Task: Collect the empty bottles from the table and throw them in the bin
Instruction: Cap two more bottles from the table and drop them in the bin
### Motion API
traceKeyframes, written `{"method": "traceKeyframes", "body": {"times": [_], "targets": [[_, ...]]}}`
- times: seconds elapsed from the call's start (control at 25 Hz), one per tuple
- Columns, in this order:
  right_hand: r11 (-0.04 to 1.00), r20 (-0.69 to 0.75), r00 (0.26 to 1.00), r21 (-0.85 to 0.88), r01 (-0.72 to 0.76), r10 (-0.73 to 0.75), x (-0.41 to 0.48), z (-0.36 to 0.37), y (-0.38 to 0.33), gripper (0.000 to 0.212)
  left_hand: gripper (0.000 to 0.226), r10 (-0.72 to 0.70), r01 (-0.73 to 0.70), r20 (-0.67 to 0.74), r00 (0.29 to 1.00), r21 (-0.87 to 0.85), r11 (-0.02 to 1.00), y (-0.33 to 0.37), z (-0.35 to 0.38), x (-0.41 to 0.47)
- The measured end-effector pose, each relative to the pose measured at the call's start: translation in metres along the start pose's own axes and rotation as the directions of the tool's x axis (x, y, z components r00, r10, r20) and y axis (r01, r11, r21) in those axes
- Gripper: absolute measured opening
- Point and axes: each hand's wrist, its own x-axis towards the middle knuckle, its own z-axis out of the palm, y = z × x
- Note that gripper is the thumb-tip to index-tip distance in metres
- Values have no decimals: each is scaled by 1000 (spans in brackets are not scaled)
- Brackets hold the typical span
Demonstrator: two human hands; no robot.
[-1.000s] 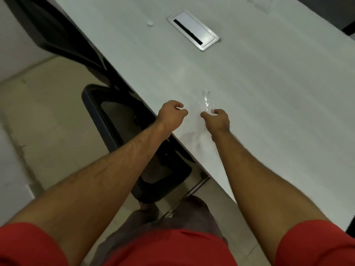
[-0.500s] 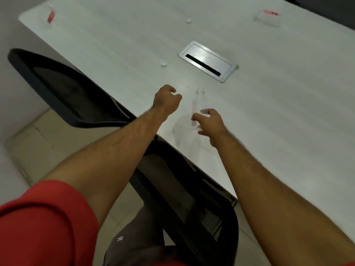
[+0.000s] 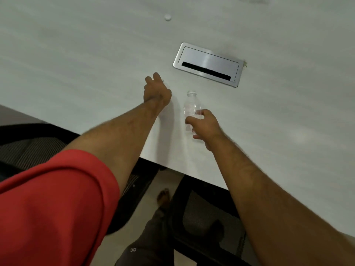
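A small clear plastic bottle (image 3: pixel 191 104) without a cap stands upright just above the white table (image 3: pixel 288 121), with my right hand (image 3: pixel 206 126) closed around its lower half. Left of it, my left hand (image 3: pixel 157 90) stretches forward low over the table with its fingers extended and slightly apart; what lies under its fingertips is hidden. A white bottle cap (image 3: pixel 167 17) sits on the table farther back. No bin is in view.
A silver cable hatch (image 3: pixel 208 64) is set into the table just beyond the bottle. Black mesh chairs stand at the table's near edge, one at the left (image 3: pixel 28 148) and one below my right arm (image 3: pixel 203 221). A blurred object (image 3: pixel 253 0) lies at the far top edge.
My view has moved forward over the table. My left hand has reached farther ahead, past the bottle, and uncurled its fingers. My right hand still holds the bottle, about level with the hatch's near side.
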Motion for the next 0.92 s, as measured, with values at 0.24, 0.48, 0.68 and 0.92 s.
{"method": "traceKeyframes", "body": {"times": [0.24,0.48,0.68,0.92], "targets": [[999,-48,998,2,-40,40,-2,29,-14,47,28,225,-235,71,972,199,951,-7,3,21],[997,-48,999,71,-8,12,-62,33,-15,35,28,20,142,300,954,-507,850,-4,-38,-37],[979,-78,986,128,159,-150,-141,37,-11,31,16,130,291,409,903,-807,514,2,-110,-123],[931,-87,929,36,363,-359,-232,69,3,40,23,302,-8,179,936,-849,528,-55,-197,-230]]}}
